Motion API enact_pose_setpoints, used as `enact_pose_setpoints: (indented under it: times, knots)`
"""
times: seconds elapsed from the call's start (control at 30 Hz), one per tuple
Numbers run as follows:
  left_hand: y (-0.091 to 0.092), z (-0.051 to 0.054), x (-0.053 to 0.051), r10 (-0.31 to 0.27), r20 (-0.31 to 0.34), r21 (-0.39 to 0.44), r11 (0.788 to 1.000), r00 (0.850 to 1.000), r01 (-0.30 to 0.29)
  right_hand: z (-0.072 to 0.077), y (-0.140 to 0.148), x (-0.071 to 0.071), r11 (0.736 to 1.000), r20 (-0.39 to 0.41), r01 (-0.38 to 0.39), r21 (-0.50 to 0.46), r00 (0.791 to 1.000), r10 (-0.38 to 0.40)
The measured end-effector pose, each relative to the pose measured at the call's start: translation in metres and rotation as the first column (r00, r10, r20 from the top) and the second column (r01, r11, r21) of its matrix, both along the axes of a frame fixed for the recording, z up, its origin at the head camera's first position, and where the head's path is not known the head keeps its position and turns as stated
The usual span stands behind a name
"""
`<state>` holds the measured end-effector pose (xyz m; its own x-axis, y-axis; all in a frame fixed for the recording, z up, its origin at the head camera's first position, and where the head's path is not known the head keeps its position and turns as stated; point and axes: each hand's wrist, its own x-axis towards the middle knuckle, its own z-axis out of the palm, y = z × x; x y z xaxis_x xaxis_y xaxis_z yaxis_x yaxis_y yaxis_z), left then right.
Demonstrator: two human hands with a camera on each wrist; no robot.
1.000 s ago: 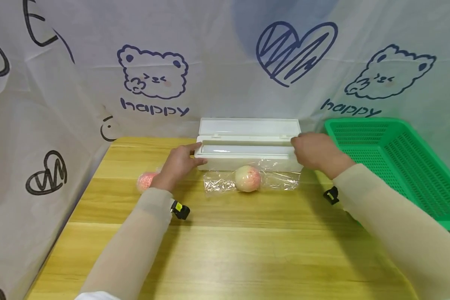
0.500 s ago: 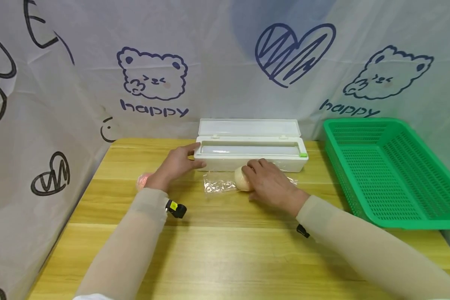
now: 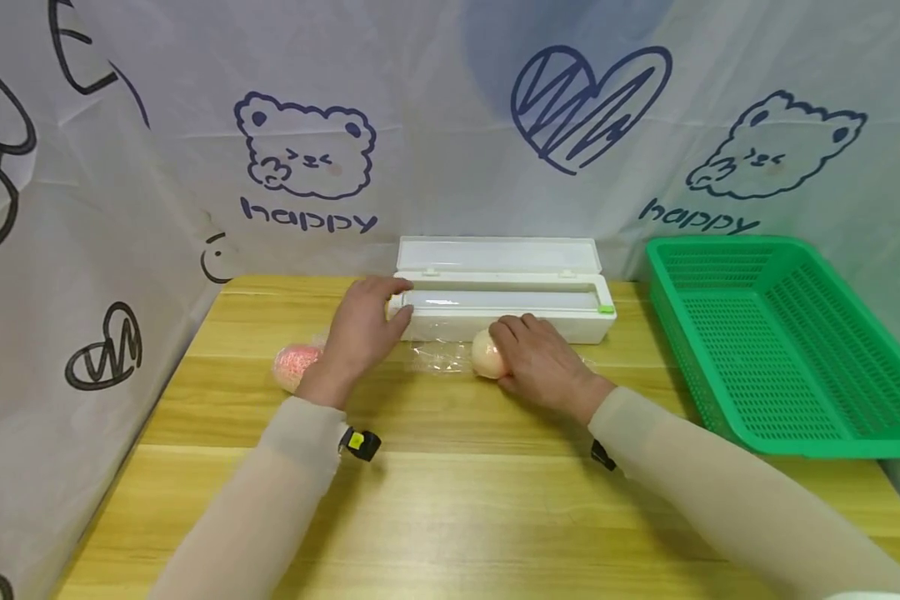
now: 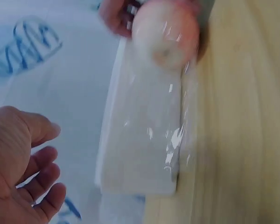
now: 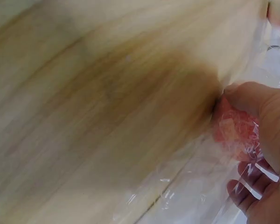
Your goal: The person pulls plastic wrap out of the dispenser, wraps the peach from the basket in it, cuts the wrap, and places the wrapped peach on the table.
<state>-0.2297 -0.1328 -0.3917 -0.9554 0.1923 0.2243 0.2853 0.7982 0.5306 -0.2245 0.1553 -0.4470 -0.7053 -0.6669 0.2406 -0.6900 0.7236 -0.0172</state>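
Observation:
A pale yellow and pink peach [image 3: 487, 356] lies on a strip of cling film [image 3: 440, 357] in front of the white cling film dispenser [image 3: 495, 327]. My right hand [image 3: 543, 362] grips the peach from its right side, thumb and fingers around it; in the right wrist view, film [image 5: 186, 186] spreads beside that hand. At the dispenser's left end hovers my left hand [image 3: 363, 325], fingers loosely bent. The left wrist view shows this hand [image 4: 23, 163] holding nothing, apart from the dispenser [image 4: 140, 126]. The dispenser's lid [image 3: 498, 254] is raised, with a roll [image 3: 502, 300] inside.
A pink fruit in clear wrap [image 3: 296, 367] sits left of my left forearm. On the right stands a green plastic basket [image 3: 708, 417]. A white cloth [image 3: 450, 125] with drawings hangs behind the wooden table [image 3: 450, 517].
My right hand has left the dispenser's right end and taken hold of the peach. My left hand has let go of the dispenser's left end and risen slightly.

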Motion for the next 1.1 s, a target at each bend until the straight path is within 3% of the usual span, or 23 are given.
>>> enact_pose_setpoints:
  times: [0.1,0.2,0.37,0.43,0.53,0.67,0.83,0.93,1.0,1.1]
  knots:
    - [0.015,-0.001,0.012,-0.146,-0.054,-0.114,0.984,0.988,0.140,0.003,-0.001,0.001,1.000,0.035,0.001,-0.006,0.999,-0.001]
    - [0.031,-0.007,0.025,-0.269,-0.045,-0.210,0.944,0.962,0.254,0.005,0.001,0.005,1.000,0.089,-0.003,-0.017,0.996,0.004]
    - [0.048,-0.018,0.040,-0.358,0.025,-0.292,0.891,0.934,0.349,0.011,0.001,0.011,1.000,0.190,-0.013,-0.026,0.982,0.018]
    - [0.051,-0.021,0.042,-0.381,0.041,-0.314,0.872,0.923,0.374,0.015,0.000,0.013,0.999,0.255,-0.008,-0.033,0.967,0.016]
    - [0.054,-0.027,0.044,-0.416,0.037,-0.348,0.847,0.908,0.402,0.022,0.000,0.015,0.999,0.384,0.006,-0.054,0.923,0.015]
    - [0.057,-0.034,0.045,-0.446,0.038,-0.374,0.823,0.894,0.427,0.026,0.000,0.012,0.994,0.548,-0.003,-0.112,0.834,0.065]
    - [0.060,-0.037,0.043,-0.438,0.068,-0.359,0.828,0.897,0.431,0.029,0.003,0.006,0.989,0.692,-0.010,-0.148,0.713,0.111]
    - [0.062,-0.035,0.039,-0.426,0.117,-0.328,0.836,0.897,0.439,0.035,0.007,0.004,0.992,0.742,0.028,-0.124,0.667,0.074]
    - [0.062,-0.033,0.035,-0.421,0.171,-0.294,0.841,0.891,0.454,0.040,0.010,0.003,0.990,0.739,0.064,-0.126,0.672,0.050]
    - [0.061,-0.029,0.030,-0.420,0.262,-0.224,0.849,0.869,0.478,0.046,0.012,0.004,0.981,0.709,0.112,-0.157,0.705,0.033]
